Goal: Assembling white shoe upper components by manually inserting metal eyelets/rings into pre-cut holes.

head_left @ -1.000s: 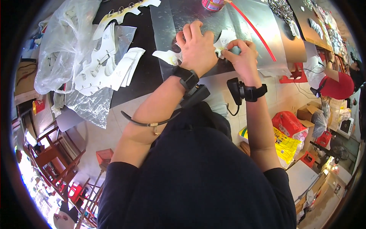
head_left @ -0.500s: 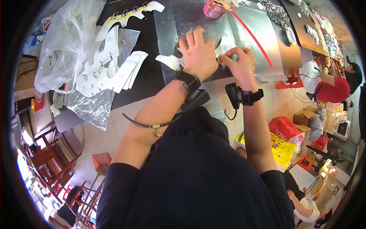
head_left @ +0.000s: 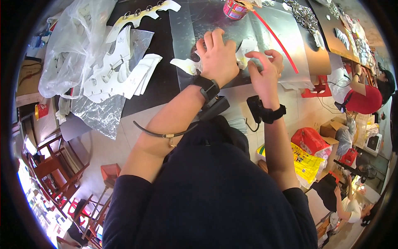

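Note:
On the grey plastic sheet (head_left: 182, 25), my left hand (head_left: 217, 60) lies palm down over a white scalloped piece, its fingers spread and bent at the tips. The piece's yellow-stained end (head_left: 184, 65) sticks out to the left of that hand. More white material (head_left: 248, 45) shows between my hands; the left hand hides how it joins. My right hand (head_left: 265, 72) is raised just to the right, thumb and fingers apart, with nothing visible between them. Both wrists wear black straps with small devices.
Stacked white cut-outs (head_left: 118, 72) and a clear plastic bag (head_left: 76, 50) lie left. A yellow-edged strip with metal rings (head_left: 141, 16) lies farther back. An open red tin (head_left: 236, 9) and a red strip (head_left: 275, 39) are ahead. A chain pile (head_left: 300, 14) and co-worker (head_left: 367, 97) are right.
My right hand's pinch has opened, and the fingers have lifted slightly away from the white piece. My left hand stays nearly in place. A person at the lower right has shifted.

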Demonstrator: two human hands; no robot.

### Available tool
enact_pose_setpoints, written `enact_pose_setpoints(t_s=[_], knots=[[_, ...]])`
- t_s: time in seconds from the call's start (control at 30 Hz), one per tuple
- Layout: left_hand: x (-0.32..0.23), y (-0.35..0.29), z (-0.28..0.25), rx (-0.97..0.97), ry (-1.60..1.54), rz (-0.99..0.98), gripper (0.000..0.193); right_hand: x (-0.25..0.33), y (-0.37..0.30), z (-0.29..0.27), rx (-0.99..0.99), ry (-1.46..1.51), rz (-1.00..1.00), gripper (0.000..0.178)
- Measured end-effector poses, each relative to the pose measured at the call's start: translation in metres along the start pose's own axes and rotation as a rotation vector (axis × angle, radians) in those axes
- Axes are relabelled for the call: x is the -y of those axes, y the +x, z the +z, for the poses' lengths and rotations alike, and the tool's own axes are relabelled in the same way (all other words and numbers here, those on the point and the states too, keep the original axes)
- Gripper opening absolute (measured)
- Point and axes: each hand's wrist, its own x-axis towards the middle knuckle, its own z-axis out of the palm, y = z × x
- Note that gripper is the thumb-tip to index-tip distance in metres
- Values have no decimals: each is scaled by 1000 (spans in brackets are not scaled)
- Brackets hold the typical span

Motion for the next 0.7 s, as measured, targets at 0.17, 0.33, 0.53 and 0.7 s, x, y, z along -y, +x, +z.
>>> enact_pose_setpoints(t_s=[0.17, 0.33, 0.53, 0.7], knots=[[2, 0, -1, -8, -18, -6, 13, -3, -2, 4, 23, -193, -338, 22], [1, 1, 2, -2, -4, 5, 13, -3, 0, 4, 29, -184, -342, 17], [5, 0, 3, 1, -1, 17, 12, 6, -2, 2, 1, -429, -497, 15], [3, 0, 2, 13, 14, 18, 12, -4, -4, 3, -30, -375, -414, 17]])
